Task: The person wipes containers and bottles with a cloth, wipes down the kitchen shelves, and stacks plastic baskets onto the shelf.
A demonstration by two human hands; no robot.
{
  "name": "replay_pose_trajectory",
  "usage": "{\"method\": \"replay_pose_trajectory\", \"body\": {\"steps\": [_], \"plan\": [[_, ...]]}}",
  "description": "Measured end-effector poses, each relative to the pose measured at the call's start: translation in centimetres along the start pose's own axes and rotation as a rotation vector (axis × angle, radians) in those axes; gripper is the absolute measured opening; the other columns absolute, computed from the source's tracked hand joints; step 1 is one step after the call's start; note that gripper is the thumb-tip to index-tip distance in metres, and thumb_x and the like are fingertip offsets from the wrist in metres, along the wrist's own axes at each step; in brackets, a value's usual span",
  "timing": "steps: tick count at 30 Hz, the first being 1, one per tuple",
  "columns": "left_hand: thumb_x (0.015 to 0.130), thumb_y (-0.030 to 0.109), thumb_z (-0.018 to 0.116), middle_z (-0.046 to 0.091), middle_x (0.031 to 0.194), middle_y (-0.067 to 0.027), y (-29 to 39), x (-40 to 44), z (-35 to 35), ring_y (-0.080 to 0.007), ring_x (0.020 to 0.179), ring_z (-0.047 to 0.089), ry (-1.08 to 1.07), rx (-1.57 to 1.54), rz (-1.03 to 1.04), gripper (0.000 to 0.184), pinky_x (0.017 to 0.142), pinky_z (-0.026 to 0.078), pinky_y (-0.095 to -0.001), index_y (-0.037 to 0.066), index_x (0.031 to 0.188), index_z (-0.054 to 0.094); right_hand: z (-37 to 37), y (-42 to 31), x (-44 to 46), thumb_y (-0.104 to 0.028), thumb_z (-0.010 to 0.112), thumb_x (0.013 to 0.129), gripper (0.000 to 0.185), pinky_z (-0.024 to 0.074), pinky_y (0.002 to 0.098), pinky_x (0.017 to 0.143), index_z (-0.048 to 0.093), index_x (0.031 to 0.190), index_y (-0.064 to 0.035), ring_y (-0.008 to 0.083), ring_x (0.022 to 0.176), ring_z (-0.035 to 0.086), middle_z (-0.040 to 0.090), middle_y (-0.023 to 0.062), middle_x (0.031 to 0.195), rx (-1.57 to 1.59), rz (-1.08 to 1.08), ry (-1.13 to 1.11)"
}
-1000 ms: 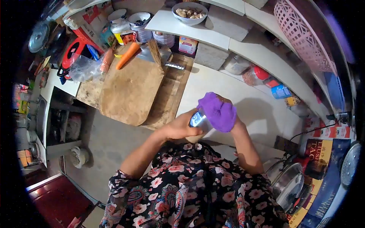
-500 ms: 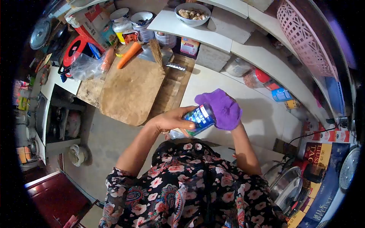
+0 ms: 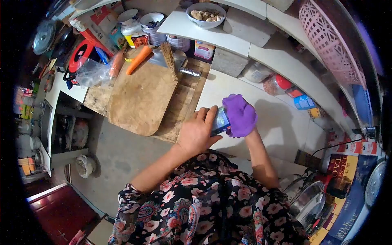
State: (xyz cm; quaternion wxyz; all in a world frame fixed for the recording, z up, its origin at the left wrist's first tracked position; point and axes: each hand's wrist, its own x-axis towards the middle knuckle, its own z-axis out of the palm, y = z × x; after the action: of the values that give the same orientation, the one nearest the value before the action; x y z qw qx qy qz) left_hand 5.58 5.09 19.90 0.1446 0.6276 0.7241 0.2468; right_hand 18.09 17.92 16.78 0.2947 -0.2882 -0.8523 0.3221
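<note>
My left hand (image 3: 197, 130) is wrapped round a small container with a blue printed label (image 3: 221, 121), held tilted in front of my chest. Most of its near end is covered by my fingers. A purple cloth (image 3: 241, 116) drapes over the container's other end. Beneath that cloth is my right hand (image 3: 250, 132), its fingers hidden as it grips the cloth against the container. To the left of my hands lies a wooden chopping board (image 3: 141, 102), with a carrot (image 3: 139, 60) at its far edge.
A cleaver (image 3: 190, 72) and a straw brush (image 3: 168, 57) lie behind the board. A bowl of pale chunks (image 3: 206, 16) stands on the shelf. Jars with red lids (image 3: 281, 81) line the right side, under a pink basket (image 3: 326, 45). Pot lids (image 3: 308, 202) lie at lower right.
My left hand has turned over, so its back now faces up and hides much of the label. The cloth and right hand have shifted slightly left.
</note>
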Motion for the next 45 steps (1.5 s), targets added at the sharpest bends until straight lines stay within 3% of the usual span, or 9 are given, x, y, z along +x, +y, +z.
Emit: {"method": "replay_pose_trajectory", "body": {"steps": [3,8,10,21,33,35,39,42,45], "plan": [[0.063,0.038,0.075,0.048,0.117,-0.0167,-2.3,1.3,-1.3,-0.0291,0.096,0.056,-0.345,-0.517,-0.001,0.085,0.081,0.046,-0.0345,0.001,0.127,0.033,0.0,0.3,0.2,-0.012,0.053,0.082,0.014,0.0469,0.0310,0.072,0.060,0.086,-0.0016,0.0199,0.080,0.059,0.061,0.0105,0.088,0.999,0.380,-0.027],[0.065,0.037,0.074,0.049,0.115,-0.0095,-4.9,1.2,-0.4,-0.0174,0.105,0.047,-0.799,-1.465,-0.276,0.091,0.089,0.038,-0.0288,-0.004,0.131,0.027,-1.4,-0.7,1.0,-0.019,0.050,0.083,0.022,0.0427,0.0346,0.083,0.057,0.090,0.0007,0.0245,0.090,0.056,0.060,0.0139,0.093,0.190,-0.169,-0.190],[0.065,0.032,0.074,0.050,0.111,-0.0076,-4.1,1.4,0.1,-0.0157,0.102,0.047,-0.857,-1.400,-0.205,0.088,0.087,0.039,-0.0290,-0.004,0.131,0.027,0.0,-0.8,0.9,-0.025,0.048,0.083,0.028,0.0400,0.0366,0.087,0.055,0.088,0.0016,0.0265,0.093,0.054,0.059,0.0142,0.093,1.192,0.416,-0.186],[0.062,0.029,0.072,0.056,0.092,-0.0262,-0.7,1.2,-0.1,-0.0394,0.079,0.058,-0.218,-0.256,-0.103,0.081,0.068,0.048,-0.0423,0.001,0.125,0.029,0.8,1.4,0.8,-0.017,0.039,0.088,0.024,0.0427,0.0290,0.076,0.052,0.081,0.0014,0.0162,0.075,0.050,0.054,0.0086,0.080,0.998,0.534,-0.023],[0.060,0.025,0.072,0.049,0.105,-0.0212,-0.8,1.3,1.0,-0.0373,0.080,0.058,-0.015,-0.073,-0.071,0.079,0.065,0.050,-0.0429,0.003,0.124,0.030,2.9,4.3,0.3,-0.017,0.040,0.089,0.020,0.0416,0.0288,0.074,0.047,0.079,-0.0010,0.0175,0.074,0.047,0.048,0.0062,0.084,1.050,0.496,-0.016],[0.060,0.024,0.072,0.048,0.106,-0.0215,-0.7,1.7,0.9,-0.0383,0.082,0.057,0.007,-0.071,-0.082,0.079,0.066,0.050,-0.0434,0.003,0.124,0.030,4.9,5.6,-0.1,-0.012,0.047,0.086,0.014,0.0433,0.0298,0.077,0.047,0.094,-0.0002,0.0187,0.083,0.051,0.050,0.0083,0.098,2.305,0.392,0.060],[0.061,0.021,0.072,0.046,0.107,-0.0229,0.5,2.3,0.7,-0.0404,0.086,0.055,-0.011,-0.129,-0.215,0.080,0.070,0.048,-0.0449,0.003,0.125,0.028,5.0,-1.2,0.3,-0.001,0.060,0.076,0.058,0.0446,0.0301,0.082,0.029,0.124,-0.0082,0.0193,0.098,0.052,0.048,0.0103,0.111,0.641,0.343,0.384],[0.060,0.020,0.073,0.047,0.099,-0.0203,0.0,2.1,1.5,-0.0364,0.085,0.055,0.053,-0.124,-0.197,0.079,0.068,0.048,-0.0414,0.000,0.123,0.030,6.2,-1.9,0.1,-0.004,0.061,0.077,0.062,0.0448,0.0304,0.083,0.026,0.128,-0.0105,0.0194,0.097,0.052,0.047,0.0101,0.113,1.200,0.396,0.453],[0.059,0.020,0.073,0.049,0.099,-0.0236,-0.8,1.7,2.7,-0.0389,0.083,0.056,0.063,-0.147,-0.186,0.079,0.068,0.048,-0.0433,-0.001,0.122,0.029,6.2,-2.6,-1.5,-0.004,0.061,0.077,0.067,0.0450,0.0317,0.084,0.022,0.130,-0.0117,0.0194,0.097,0.052,0.047,0.0103,0.112,0.860,0.361,0.444]]}}
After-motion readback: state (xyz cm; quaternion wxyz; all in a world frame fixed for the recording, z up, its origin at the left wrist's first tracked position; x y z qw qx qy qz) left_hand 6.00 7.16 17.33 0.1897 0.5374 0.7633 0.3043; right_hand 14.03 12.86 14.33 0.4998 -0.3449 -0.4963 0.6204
